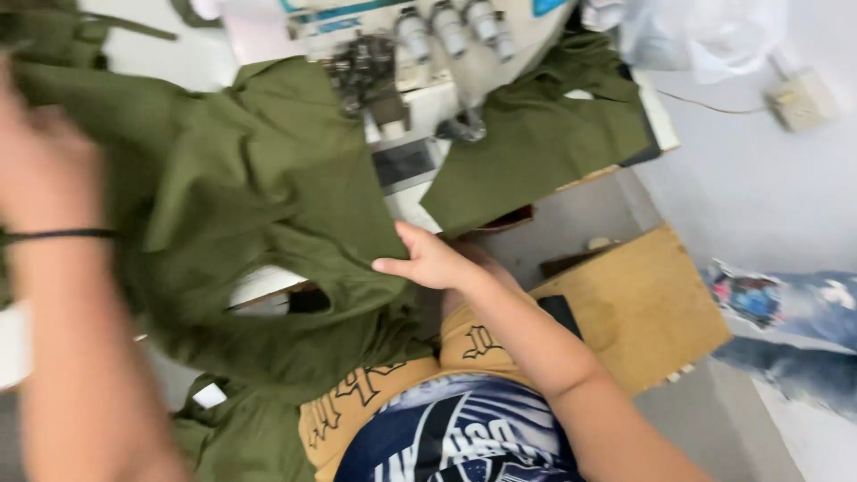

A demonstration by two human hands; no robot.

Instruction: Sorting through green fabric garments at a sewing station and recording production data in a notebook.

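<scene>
The right hand (428, 259), at the centre of the frame, is pinching the edge of the green cloth (259, 205) between thumb and fingers, holding it narrow and firm. The cloth is spreading from the upper left down to the lower middle, draping over the table (661, 116) edge and onto the person's lap. The left hand (40, 161), at the left edge, is blurring badly; it is lying against the cloth near its upper part, but I cannot tell whether its fingers are closing on it.

To handle the cloth well here, I judge that the right hand should be keeping its pinch near the hem while the other hand is drawing the cloth flat, so that no fold is bunching before the sewing machine (420, 54) at the top centre.

The machine's needle area is partly covered and smeared by motion. A second green piece (536, 143) is lying right of the machine, its far edge cut off. A wooden board (643, 303) is sitting at lower right, and a plastic bag (705, 31) is showing at the upper right.
</scene>
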